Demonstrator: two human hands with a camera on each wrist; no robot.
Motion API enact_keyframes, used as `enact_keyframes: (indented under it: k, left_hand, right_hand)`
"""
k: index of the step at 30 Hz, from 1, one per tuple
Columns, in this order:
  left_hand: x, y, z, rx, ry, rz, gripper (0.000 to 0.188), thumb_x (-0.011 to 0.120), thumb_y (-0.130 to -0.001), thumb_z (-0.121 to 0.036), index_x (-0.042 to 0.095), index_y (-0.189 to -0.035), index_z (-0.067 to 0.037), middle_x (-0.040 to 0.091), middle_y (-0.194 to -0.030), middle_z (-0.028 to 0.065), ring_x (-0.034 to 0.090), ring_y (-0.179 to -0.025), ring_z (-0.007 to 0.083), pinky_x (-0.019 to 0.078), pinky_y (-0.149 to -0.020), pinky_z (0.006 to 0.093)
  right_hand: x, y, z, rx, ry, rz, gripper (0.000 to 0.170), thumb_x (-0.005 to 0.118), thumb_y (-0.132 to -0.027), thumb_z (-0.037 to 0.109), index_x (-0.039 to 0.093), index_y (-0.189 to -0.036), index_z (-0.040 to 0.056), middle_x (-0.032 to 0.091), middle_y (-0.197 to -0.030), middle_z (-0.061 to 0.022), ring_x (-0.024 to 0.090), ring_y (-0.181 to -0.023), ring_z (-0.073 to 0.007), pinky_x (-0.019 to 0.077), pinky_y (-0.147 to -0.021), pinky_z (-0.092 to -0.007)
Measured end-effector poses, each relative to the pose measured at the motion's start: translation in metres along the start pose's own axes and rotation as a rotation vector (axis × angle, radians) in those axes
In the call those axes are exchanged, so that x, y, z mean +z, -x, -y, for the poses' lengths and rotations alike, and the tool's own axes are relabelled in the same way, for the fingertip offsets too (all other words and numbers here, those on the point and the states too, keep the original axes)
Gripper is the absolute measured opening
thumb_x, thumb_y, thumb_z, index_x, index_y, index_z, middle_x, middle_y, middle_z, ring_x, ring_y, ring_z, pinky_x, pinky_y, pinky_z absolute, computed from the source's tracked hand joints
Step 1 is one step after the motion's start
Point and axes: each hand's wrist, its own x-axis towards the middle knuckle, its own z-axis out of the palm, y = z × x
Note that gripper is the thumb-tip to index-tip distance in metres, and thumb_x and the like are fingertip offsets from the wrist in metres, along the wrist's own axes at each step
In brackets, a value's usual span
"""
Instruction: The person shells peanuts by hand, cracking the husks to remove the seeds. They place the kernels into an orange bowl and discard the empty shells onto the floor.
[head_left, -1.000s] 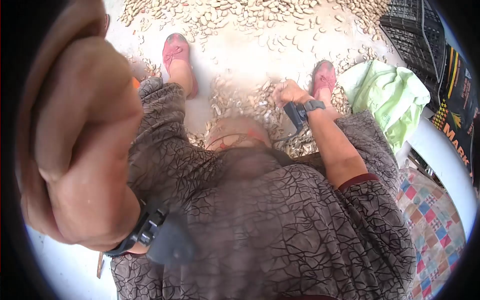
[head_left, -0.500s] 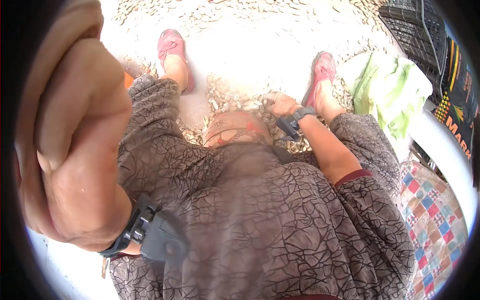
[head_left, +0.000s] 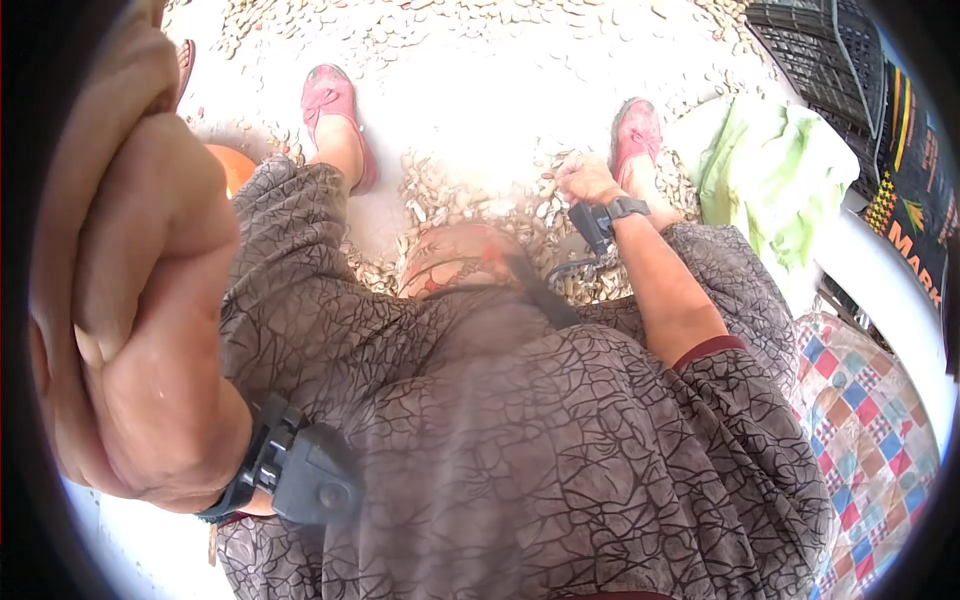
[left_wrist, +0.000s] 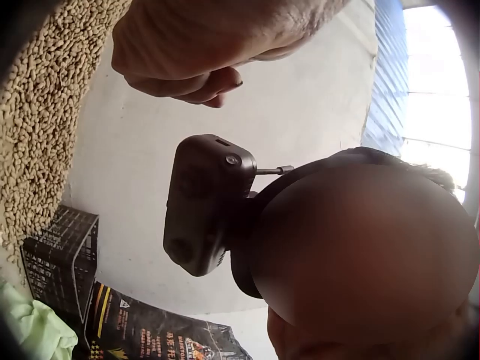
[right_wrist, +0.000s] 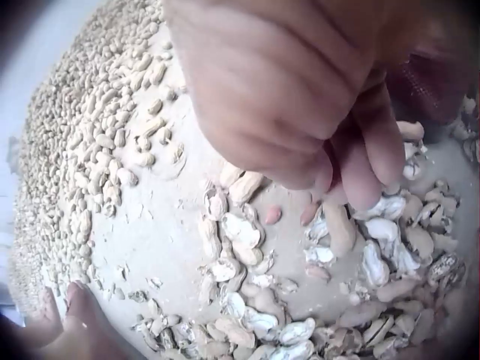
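Note:
My left hand (head_left: 160, 280) is raised close to the head camera, fingers folded in toward the palm with nothing visible between them. In the left wrist view, that hand (left_wrist: 210, 45) hovers over the black head-worn camera (left_wrist: 206, 202). Down at the floor, my right hand (head_left: 590, 185) is beside the right pink shoe (head_left: 637, 130). The right wrist view has its bent fingers right at a peanut (right_wrist: 341, 229) among split peanut shells (right_wrist: 386, 240); I cannot tell whether they pinch anything. Small reddish kernels (right_wrist: 273, 215) lie nearby.
Whole peanuts (right_wrist: 97, 150) spread across the floor ahead. A black crate (head_left: 820, 60), a pale green sack (head_left: 775, 180) and a black printed bag (head_left: 920, 200) are at the right, above a checkered cloth (head_left: 870, 450). An orange rounded object (head_left: 232, 168) sits by the left knee.
My right hand dipped toward the shells half a second ago and is now slightly higher and to the right. The left hand stays raised and folded, drifting a little left in view.

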Motion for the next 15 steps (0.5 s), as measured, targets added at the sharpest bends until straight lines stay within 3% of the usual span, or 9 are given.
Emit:
enact_keyframes:
  k: [2, 5, 9, 12, 14, 15]
  left_hand:
    - [0.002, 0.000, 0.000, 0.001, -0.016, -0.014, 0.018, 0.028, -0.093, -0.001, 0.035, -0.077, -0.003, 0.042, -0.065, 0.0058, 0.034, -0.037, 0.0059, 0.0265, -0.030, 0.0157]
    - [0.007, -0.003, -0.002, 0.004, -0.036, -0.041, 0.018, 0.028, -0.093, -0.001, 0.034, -0.077, -0.003, 0.041, -0.065, 0.0058, 0.034, -0.037, 0.0058, 0.0264, -0.030, 0.0157]
    - [0.011, 0.002, -0.004, 0.013, -0.063, -0.075, 0.017, 0.028, -0.093, -0.001, 0.034, -0.077, -0.003, 0.041, -0.064, 0.0058, 0.034, -0.036, 0.0058, 0.0262, -0.030, 0.0157]
    - [0.017, 0.005, -0.005, 0.022, -0.081, -0.097, 0.017, 0.028, -0.093, -0.001, 0.034, -0.077, -0.003, 0.041, -0.064, 0.0058, 0.034, -0.036, 0.0057, 0.0260, -0.030, 0.0156]
    - [0.029, -0.007, 0.001, 0.032, -0.093, -0.109, 0.017, 0.028, -0.093, -0.001, 0.034, -0.077, -0.003, 0.041, -0.064, 0.0058, 0.034, -0.036, 0.0057, 0.0259, -0.030, 0.0156]
    - [0.040, -0.019, 0.007, 0.038, -0.099, -0.113, 0.017, 0.028, -0.093, -0.001, 0.034, -0.077, -0.003, 0.041, -0.064, 0.0058, 0.034, -0.036, 0.0057, 0.0258, -0.030, 0.0156]
  right_hand:
    - [0.006, 0.011, 0.008, -0.163, -0.142, -0.022, 0.015, 0.060, -0.070, 0.017, 0.068, -0.075, 0.0048, 0.065, -0.081, -0.0118, 0.063, -0.062, -0.0208, 0.0508, -0.066, -0.0310]
    - [0.031, -0.001, -0.001, -0.161, -0.312, -0.038, 0.010, 0.060, -0.069, 0.009, 0.068, -0.074, 0.0048, 0.065, -0.082, -0.0119, 0.063, -0.065, -0.0209, 0.0501, -0.067, -0.0310]
    - [0.037, -0.025, -0.020, -0.165, -0.162, -0.195, 0.011, 0.060, -0.070, 0.005, 0.069, -0.075, 0.0057, 0.066, -0.078, -0.0120, 0.064, -0.065, -0.0209, 0.0506, -0.063, -0.0318]
    - [0.023, -0.025, -0.021, -0.063, -0.362, -0.193, 0.009, 0.059, -0.071, 0.006, 0.068, -0.075, 0.0041, 0.065, -0.071, -0.0122, 0.064, -0.066, -0.0205, 0.0506, -0.059, -0.0325]
    - [0.008, -0.007, -0.004, -0.001, -0.577, -0.158, 0.007, 0.061, -0.078, 0.002, 0.060, -0.080, -0.0046, 0.061, -0.064, -0.0089, 0.056, -0.049, -0.0118, 0.0459, -0.040, -0.0221]
    - [0.009, -0.008, -0.002, -0.005, -0.576, -0.161, 0.007, 0.061, -0.078, 0.002, 0.060, -0.080, -0.0046, 0.061, -0.064, -0.0089, 0.056, -0.049, -0.0118, 0.0459, -0.040, -0.0221]
